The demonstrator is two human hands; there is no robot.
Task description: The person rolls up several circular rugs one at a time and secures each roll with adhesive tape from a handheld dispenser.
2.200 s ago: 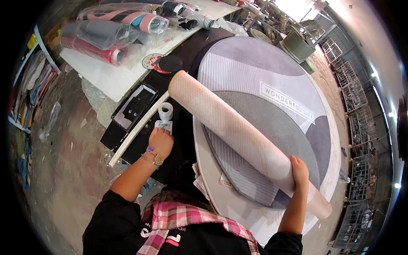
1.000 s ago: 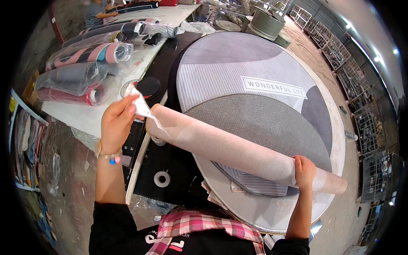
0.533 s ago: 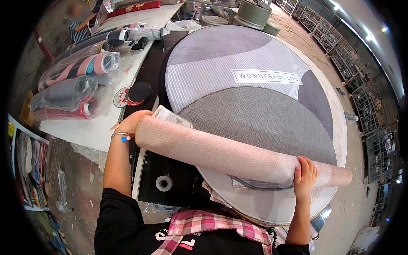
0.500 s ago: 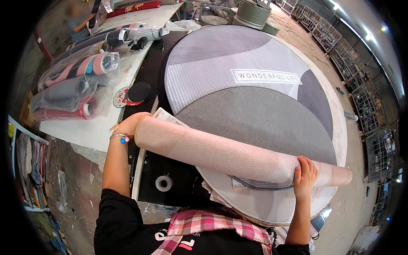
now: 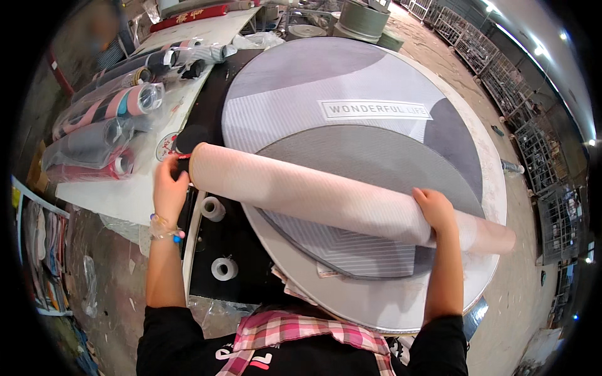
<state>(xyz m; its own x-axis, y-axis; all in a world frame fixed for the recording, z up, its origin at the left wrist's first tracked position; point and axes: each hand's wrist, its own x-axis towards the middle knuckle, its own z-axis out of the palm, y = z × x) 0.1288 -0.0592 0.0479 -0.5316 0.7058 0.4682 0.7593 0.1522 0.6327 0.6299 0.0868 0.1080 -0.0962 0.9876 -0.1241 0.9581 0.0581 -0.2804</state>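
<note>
A pale pink rolled rug (image 5: 313, 191) lies slantwise across a stack of round rugs, its left end nearer the table's left side. My right hand (image 5: 437, 210) presses round the roll toward its right end, some fingers hidden behind my hand. Just off the roll's left end, my left hand (image 5: 168, 188) has thumb and fingers apart, slightly blurred, beside a black disc (image 5: 191, 139). The top round rug (image 5: 301, 78) is grey and white; a smaller grey folded piece (image 5: 351, 147) lies on it, partly under the roll.
Two white tape rolls (image 5: 224, 268) (image 5: 213, 208) are on the black tabletop at left. Plastic-wrapped rolled rugs (image 5: 113, 113) cover the white table (image 5: 94, 194). A patterned round piece (image 5: 167, 147) lies by the black disc. Wire cages (image 5: 495, 69) line the right side. Another person (image 5: 110, 53) stands far left.
My left hand has let go of the roll's left end and moved off to its side. The roll has shifted away from me, uncovering a second tape roll. My right hand still holds the roll.
</note>
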